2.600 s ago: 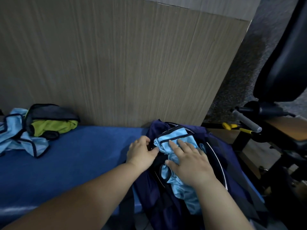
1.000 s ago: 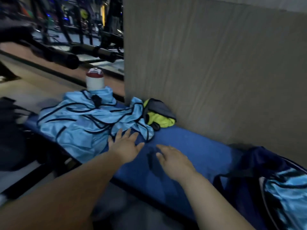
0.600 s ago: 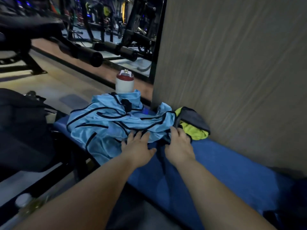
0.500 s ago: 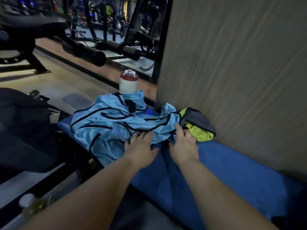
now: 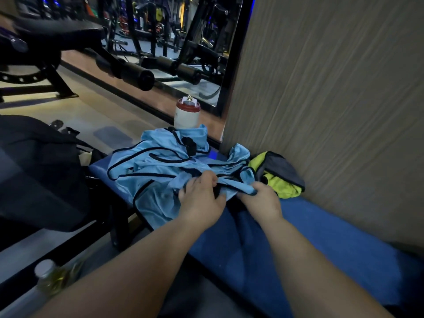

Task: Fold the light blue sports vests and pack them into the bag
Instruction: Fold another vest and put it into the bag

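Note:
A crumpled heap of light blue sports vests [image 5: 160, 171] with black trim lies at the left end of the blue padded bench [image 5: 321, 244]. My left hand [image 5: 199, 200] is closed on a fold of the near vest. My right hand [image 5: 261, 200] pinches the same vest's black-edged strap just to the right. The bag is out of view.
A yellow-green and grey garment [image 5: 280, 177] lies against the wood-grain wall [image 5: 332, 99]. A white can with a red top [image 5: 187, 113] stands behind the vests. Black gym equipment [image 5: 41, 171] is at left, a clear bottle [image 5: 49, 276] at lower left.
I have turned from the bag to the vest heap. Both hands reached the heap, lay flat on it half a second ago, and have now closed on the near vest.

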`<control>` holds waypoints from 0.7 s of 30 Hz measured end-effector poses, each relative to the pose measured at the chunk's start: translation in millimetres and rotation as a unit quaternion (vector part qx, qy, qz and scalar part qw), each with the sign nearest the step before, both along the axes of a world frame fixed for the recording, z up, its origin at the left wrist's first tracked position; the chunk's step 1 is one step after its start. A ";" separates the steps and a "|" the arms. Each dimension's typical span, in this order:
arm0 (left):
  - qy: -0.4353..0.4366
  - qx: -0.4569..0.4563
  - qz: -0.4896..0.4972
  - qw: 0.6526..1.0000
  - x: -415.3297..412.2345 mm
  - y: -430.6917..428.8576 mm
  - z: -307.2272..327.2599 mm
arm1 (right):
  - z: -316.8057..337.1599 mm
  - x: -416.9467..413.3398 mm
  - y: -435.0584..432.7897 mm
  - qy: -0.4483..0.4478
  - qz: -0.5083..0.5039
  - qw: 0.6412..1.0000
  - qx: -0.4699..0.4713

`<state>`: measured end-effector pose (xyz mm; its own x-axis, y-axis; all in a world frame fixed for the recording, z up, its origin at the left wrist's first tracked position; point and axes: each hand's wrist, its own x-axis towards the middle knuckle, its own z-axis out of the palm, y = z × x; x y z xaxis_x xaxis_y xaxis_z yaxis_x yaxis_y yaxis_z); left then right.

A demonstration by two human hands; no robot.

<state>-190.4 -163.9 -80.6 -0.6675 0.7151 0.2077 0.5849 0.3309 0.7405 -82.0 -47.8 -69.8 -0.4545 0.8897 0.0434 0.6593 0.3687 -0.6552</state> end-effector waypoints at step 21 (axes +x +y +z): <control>0.118 -0.065 -0.264 0.955 88.2 33.4 9.9 | 115.4 261.9 -14.0 0.579 -0.232 0.782 -0.009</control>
